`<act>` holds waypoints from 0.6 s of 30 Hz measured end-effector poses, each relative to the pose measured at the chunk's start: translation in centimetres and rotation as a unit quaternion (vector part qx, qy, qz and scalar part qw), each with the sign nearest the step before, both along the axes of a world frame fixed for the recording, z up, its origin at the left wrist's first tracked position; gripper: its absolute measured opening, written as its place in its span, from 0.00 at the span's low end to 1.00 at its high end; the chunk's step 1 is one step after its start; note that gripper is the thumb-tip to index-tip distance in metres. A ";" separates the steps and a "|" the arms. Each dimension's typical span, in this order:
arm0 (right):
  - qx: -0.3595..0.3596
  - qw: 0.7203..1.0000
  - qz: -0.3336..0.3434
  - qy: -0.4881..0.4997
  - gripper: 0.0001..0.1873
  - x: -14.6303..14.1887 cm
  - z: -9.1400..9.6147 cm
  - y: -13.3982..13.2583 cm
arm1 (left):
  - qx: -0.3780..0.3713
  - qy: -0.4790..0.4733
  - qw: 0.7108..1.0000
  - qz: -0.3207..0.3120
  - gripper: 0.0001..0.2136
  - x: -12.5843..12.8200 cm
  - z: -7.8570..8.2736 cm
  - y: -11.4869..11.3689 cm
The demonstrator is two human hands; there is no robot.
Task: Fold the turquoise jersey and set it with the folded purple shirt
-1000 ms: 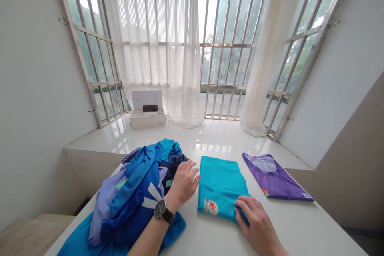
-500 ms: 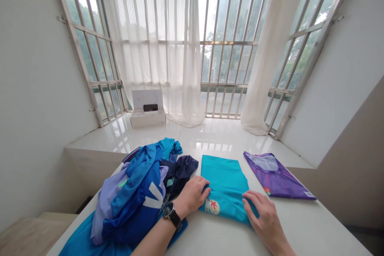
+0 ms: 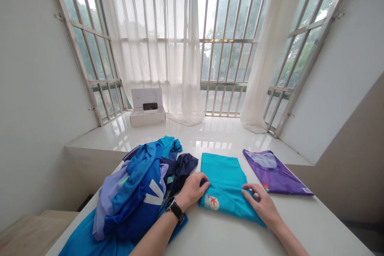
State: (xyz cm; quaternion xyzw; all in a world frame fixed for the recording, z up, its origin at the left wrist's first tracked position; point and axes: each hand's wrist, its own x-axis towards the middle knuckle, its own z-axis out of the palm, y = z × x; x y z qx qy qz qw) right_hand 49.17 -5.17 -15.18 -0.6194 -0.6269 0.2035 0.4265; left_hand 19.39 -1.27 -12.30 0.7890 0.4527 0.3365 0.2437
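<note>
A folded turquoise shirt (image 3: 223,172) with a round red-and-white emblem near its lower left lies flat on the white table. My left hand (image 3: 193,189), with a black-strapped watch on its wrist, is at the shirt's left edge, fingers curled and pinching the cloth. At the opposite edge, my right hand (image 3: 262,203) has thumb and forefinger closed on the fabric, while its other fingers bend underneath. The shirt's lower right corner sticks out beneath the right hand.
A heap of blue, lilac and dark clothes (image 3: 141,192) lies left of the shirt. A folded purple shirt (image 3: 279,178) rests to the right. On the sill behind stand an open white box (image 3: 147,118) with a black device and sheer curtains (image 3: 186,68) before a barred window.
My right hand has drawn its thumb and forefinger together at the shirt's right edge, and the lower right corner now shows spread outward. My left hand has curled slightly more at the left edge.
</note>
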 end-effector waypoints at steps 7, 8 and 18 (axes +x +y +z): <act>-0.014 0.996 0.092 -0.010 0.18 0.2 1.3 0.8 | -0.018 -0.031 0.999 -0.001 0.06 0.1 -0.6 0.6; -0.016 0.995 0.093 -0.011 0.18 0.3 1.3 0.8 | -0.018 -0.033 0.999 -0.003 0.06 0.1 -0.6 0.6; -0.047 0.996 0.075 0.003 0.21 0.6 0.5 0.9 | -0.027 -0.075 0.997 0.005 0.07 0.4 -0.5 0.2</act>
